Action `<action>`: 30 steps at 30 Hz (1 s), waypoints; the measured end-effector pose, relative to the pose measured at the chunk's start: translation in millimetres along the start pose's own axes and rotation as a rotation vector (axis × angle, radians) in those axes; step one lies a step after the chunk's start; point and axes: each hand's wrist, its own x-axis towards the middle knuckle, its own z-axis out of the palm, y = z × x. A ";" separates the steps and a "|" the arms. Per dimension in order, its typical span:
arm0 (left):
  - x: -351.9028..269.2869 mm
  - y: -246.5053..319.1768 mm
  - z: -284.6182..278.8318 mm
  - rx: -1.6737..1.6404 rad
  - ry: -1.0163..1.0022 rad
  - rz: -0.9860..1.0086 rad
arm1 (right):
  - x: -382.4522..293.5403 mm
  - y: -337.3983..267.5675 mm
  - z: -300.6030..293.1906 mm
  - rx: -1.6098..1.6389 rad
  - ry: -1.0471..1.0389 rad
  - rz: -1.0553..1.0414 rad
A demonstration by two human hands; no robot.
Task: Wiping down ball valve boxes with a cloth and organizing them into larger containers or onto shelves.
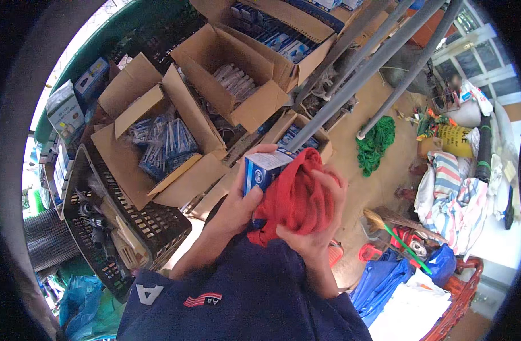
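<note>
My left hand [243, 198] grips a small blue-and-white cardboard box [264, 168] in front of my chest. Its pale end faces up and bears printing. Bunched in my right hand [324, 217] is a red cloth [301, 192], pressed against the box's right side. The cloth covers much of that side and the lower part of the box. Just beyond my hands stands an open carton [322, 143] holding blue packets. Left of them, another open carton [215, 164] contains many small blue-and-white plastic packets [168, 145].
Grey pipes [363, 81] slant across the upper right. A black plastic crate [162, 226] with fittings stands at left. Further cartons [260, 102] sit ahead. Green netting [375, 143] lies on the floor, with striped sacks [448, 204] and a red wooden chair [465, 294] at right.
</note>
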 end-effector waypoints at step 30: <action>-4.8 13.3 -2.0 -0.117 -0.120 -0.282 | -11.1 13.3 -32.6 0.414 -0.136 0.309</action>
